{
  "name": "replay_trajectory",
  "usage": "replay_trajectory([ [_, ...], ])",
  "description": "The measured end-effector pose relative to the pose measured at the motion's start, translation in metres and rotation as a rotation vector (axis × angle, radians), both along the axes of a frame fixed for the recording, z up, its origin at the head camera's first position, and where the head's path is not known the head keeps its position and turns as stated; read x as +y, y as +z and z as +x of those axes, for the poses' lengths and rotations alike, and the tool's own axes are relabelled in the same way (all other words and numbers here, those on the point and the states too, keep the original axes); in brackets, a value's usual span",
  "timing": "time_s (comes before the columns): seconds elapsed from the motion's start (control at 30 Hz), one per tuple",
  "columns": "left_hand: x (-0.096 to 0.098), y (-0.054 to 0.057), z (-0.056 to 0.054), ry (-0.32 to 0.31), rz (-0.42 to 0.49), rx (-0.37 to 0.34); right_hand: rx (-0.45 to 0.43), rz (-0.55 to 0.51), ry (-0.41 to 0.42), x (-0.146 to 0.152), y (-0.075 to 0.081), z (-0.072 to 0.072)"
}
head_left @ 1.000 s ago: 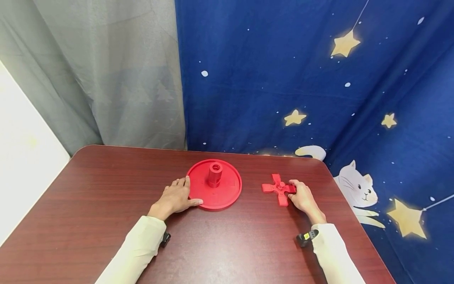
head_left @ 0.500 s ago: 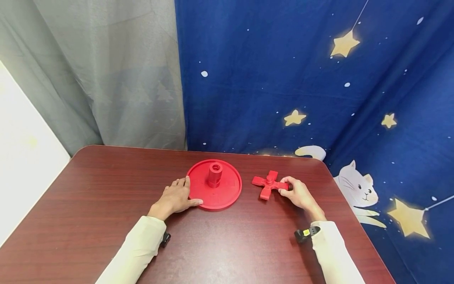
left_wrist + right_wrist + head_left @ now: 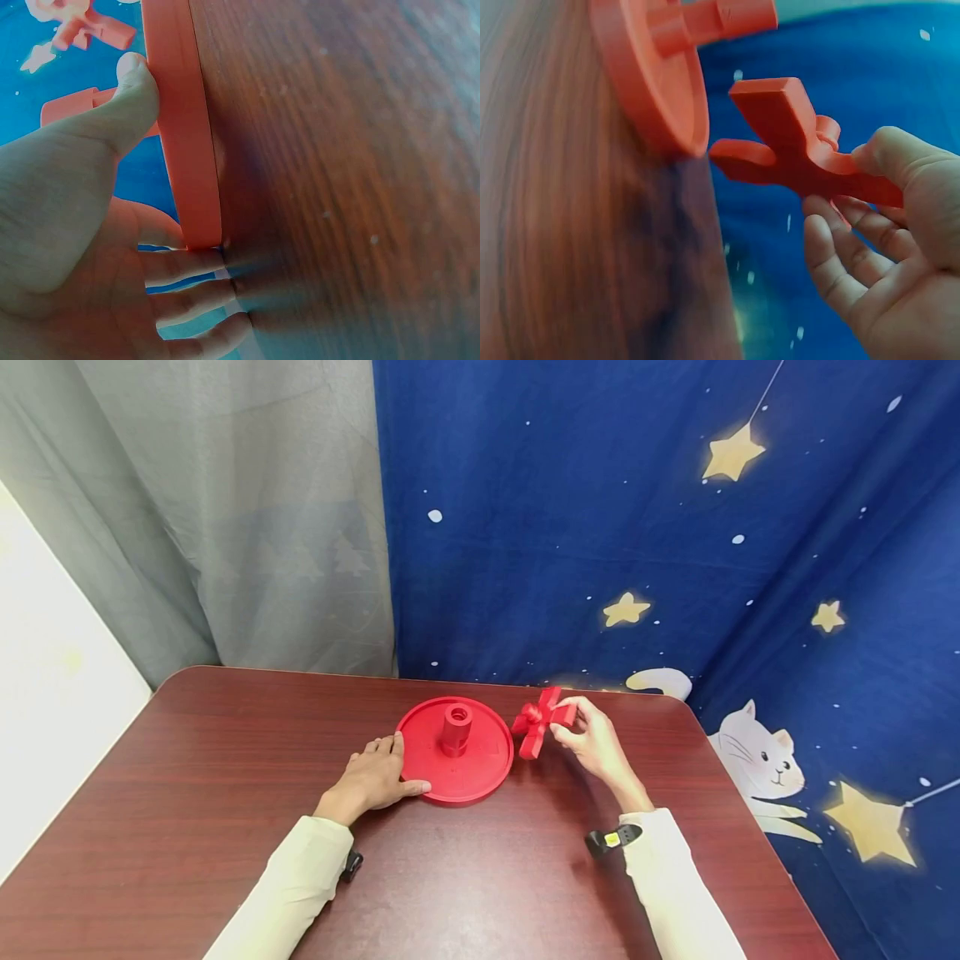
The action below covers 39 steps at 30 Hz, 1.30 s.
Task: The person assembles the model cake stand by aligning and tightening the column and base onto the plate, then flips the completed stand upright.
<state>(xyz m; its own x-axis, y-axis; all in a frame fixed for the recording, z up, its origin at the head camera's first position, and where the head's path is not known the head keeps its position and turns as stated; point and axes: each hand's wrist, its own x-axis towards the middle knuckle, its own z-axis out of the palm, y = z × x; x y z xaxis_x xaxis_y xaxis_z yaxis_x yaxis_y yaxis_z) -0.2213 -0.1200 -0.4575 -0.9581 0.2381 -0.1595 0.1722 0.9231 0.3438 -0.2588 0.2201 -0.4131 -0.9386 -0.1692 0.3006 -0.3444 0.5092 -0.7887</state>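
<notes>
Since half a second ago, my right hand (image 3: 600, 747) has brought the red cross (image 3: 540, 722) leftward and tipped it up more steeply, while my left hand (image 3: 369, 781) and the red disc (image 3: 480, 768) have stayed where they were. From the left, a gray curtain (image 3: 285, 510) hangs behind the brown surface (image 3: 225, 793). My left cuff is pale, with a small black device (image 3: 351, 865) at the wrist. The fingers of that hand are spread and fairly straight at the disc's left edge, the thumb lying against its rim. The disc lies flat on the surface, and a hollow red post (image 3: 456, 729) stands upright at its middle. Just beside the disc's right edge I hold the cross tilted, raised off the surface, its round knob (image 3: 532, 713) turned toward the disc side. My right fingers pinch one of its four arms, the thumb on one face and fingertips behind. Another black device (image 3: 611, 840) sits at my right wrist. Beyond, the blue curtain (image 3: 525, 543) carries yellow stars and, at far right, a white cat (image 3: 761, 756).
</notes>
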Motion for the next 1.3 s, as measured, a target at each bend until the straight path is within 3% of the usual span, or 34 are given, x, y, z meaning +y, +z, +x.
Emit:
replay_trajectory([
  [0.23,0.000,0.000,0.000,0.002,-0.002,0.003,0.076,-0.081,0.036,-0.034,0.002,-0.010],
  [0.4,0.000,0.000,0.000,-0.002,-0.004,0.007,0.060,-0.112,0.040,-0.056,0.008,-0.010],
  [0.83,0.000,-0.001,0.000,0.004,0.001,0.008,0.136,-0.021,0.152,-0.091,0.016,-0.012],
  [1.3,-0.002,-0.001,0.000,0.004,0.011,0.000,0.188,0.146,0.201,-0.108,0.015,-0.011],
])
